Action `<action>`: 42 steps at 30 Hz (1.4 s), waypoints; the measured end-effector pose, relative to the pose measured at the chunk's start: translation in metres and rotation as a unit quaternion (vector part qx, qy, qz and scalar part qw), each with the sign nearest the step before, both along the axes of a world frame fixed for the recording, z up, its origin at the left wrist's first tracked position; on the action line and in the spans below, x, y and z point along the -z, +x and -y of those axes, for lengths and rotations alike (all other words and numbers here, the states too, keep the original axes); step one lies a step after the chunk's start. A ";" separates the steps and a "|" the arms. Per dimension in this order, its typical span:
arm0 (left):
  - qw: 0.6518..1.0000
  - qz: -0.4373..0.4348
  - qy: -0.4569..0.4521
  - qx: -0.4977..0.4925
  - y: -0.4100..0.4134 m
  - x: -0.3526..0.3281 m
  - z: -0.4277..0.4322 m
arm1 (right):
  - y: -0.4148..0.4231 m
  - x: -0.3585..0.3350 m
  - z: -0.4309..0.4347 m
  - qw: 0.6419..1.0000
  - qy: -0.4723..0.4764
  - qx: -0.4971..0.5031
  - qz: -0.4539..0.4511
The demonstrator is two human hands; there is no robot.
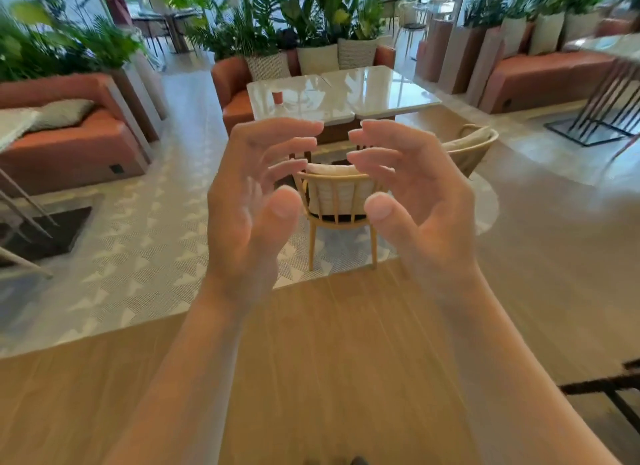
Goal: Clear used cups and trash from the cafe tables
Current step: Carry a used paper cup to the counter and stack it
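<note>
Our left hand [249, 201] and right hand [412, 201] raised mid-air, palms facing, fingers loosely curled, holding nothing. Small red cup [277, 97] stands on far marble tabletop [381, 93], beyond wicker chair [337, 201]. Risk: we clip chair approaching, or knock cup over reaching.

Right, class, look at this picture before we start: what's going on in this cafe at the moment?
A person holds up the left hand and the right hand, palms facing each other, fingers loosely curled, holding nothing. Ahead is a glossy white table with one small orange cup standing near its left edge. A wooden chair stands on the table's near side. Neither hand touches anything, so the cup is not yet cleared.
</note>
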State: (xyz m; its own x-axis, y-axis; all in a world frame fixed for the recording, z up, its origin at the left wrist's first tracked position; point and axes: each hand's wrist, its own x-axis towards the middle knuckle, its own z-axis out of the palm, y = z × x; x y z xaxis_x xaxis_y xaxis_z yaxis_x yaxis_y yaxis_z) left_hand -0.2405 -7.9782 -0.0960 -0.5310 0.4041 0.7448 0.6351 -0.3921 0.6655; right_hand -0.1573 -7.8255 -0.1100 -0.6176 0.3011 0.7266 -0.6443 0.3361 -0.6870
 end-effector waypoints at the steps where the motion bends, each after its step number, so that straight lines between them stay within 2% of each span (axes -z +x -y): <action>1: 1.000 0.002 0.000 -0.009 -0.017 -0.002 -0.007 | -0.019 -0.001 -0.007 1.000 0.002 -0.007 0.004; 8: 0.998 0.032 -0.003 -0.046 -0.139 0.019 -0.033 | -0.152 0.019 -0.035 0.998 -0.006 -0.049 0.031; 14: 0.996 0.039 0.032 -0.079 -0.279 0.040 -0.035 | -0.294 0.029 -0.043 0.996 0.002 -0.080 0.039; 22: 0.996 0.046 0.042 -0.063 -0.497 0.025 -0.046 | -0.508 0.009 -0.049 0.998 0.010 -0.050 0.029; 30: 0.997 0.055 0.015 -0.053 -0.654 0.029 -0.071 | -0.662 0.011 -0.076 0.999 -0.002 -0.034 0.035; 37: 0.997 0.040 -0.011 -0.070 -0.801 0.034 -0.118 | -0.814 0.031 -0.133 0.999 -0.021 -0.038 0.013; 42: 0.996 0.024 -0.027 -0.077 -0.907 0.009 -0.161 | -0.928 0.013 -0.180 0.999 -0.033 -0.038 -0.012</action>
State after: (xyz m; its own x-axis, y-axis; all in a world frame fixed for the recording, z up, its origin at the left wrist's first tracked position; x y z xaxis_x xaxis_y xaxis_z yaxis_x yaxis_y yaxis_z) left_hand -1.1474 -7.8169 -0.1052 -0.6244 0.3533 0.6966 0.6520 -0.2555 0.7139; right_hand -1.0853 -7.6457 -0.1233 -0.6226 0.3010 0.7223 -0.6835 0.2402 -0.6893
